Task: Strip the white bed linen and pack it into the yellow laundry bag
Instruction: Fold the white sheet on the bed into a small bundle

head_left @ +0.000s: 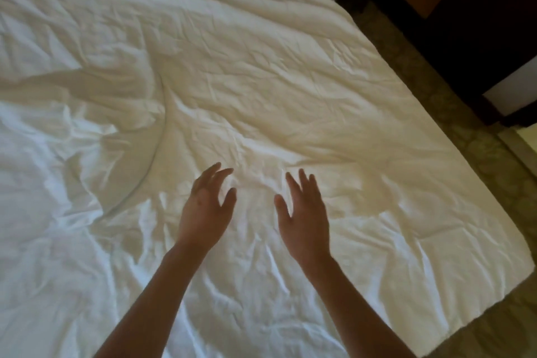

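Crumpled white bed linen [232,81] covers the whole bed and fills most of the view, with deep folds at the left. My left hand [207,206] and my right hand [305,212] reach out side by side above the linen near the middle of the frame. Both have fingers spread and relaxed and hold nothing. Whether they touch the cloth I cannot tell. The yellow laundry bag is not in view.
The bed's right edge [436,131] runs diagonally down to a near corner at the right. Beyond it lies patterned green carpet [476,154]. Dark wooden furniture [453,9] stands at the top right, with a white panel [520,87] beside it.
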